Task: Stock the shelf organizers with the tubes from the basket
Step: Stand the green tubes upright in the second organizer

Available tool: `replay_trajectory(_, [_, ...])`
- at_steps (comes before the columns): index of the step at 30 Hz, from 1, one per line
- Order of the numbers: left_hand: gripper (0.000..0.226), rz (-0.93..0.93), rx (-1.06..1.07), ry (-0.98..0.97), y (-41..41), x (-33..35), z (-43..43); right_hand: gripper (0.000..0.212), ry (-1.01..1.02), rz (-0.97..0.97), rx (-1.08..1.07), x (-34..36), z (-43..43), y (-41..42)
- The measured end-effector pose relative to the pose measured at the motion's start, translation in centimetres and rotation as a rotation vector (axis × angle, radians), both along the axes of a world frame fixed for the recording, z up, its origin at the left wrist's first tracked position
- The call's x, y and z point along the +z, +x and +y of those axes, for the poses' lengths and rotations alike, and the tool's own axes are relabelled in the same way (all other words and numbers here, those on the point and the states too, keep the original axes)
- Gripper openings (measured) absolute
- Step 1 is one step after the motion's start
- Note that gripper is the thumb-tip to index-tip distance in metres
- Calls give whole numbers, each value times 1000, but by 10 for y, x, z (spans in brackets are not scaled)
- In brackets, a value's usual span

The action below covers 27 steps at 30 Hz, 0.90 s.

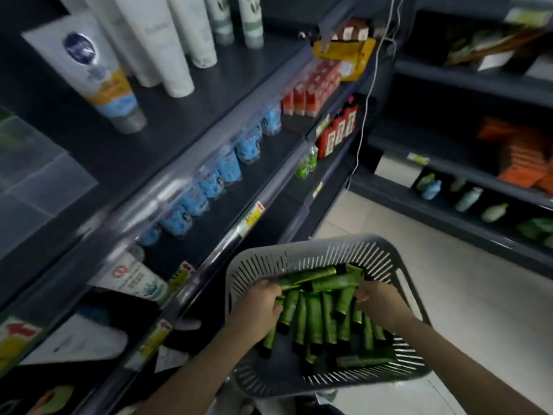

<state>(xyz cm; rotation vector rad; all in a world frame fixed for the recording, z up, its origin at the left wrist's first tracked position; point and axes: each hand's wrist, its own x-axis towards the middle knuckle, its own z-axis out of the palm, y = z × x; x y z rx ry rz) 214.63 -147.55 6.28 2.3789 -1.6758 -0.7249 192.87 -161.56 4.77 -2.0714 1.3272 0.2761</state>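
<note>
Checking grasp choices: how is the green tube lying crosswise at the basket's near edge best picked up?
Pinch the crosswise tube mid-body from above, fingers across its width: it lies flat by the basket wall, no other tubes over it, and that wall likely blocks a sideways reach.

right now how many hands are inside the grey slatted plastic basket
2: left hand grips green plastic tubes at the basket's left side, right hand grips tubes at its right.
</note>
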Motion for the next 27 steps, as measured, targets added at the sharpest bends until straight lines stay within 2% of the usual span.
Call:
replay_trajectory(6, [14, -8, 54, 115, -3, -60, -14, 23, 58, 147, -34, -48, -5, -1])
replay_trajectory(10, [16, -5, 125, 178, 2, -84, -18, 20, 19, 129, -102, -70, -7, 13])
replay_trajectory(14, [12, -44, 113, 205, 13, -102, -27, 36, -101, 96, -132, -84, -21, 24])
replay_trajectory(16, [12, -57, 106, 217, 17, -110, -31, 36, -116, 86, -168, -91, -28, 28])
replay_trajectory(22, [23, -70, 63, 251, 22, -139, -39, 22, 15, 25, -360, -106, -39, 36])
replay_trajectory(27, [41, -173, 3, 284, 20, -160, -51, 28, 89, 45, -489, -110, -44, 33])
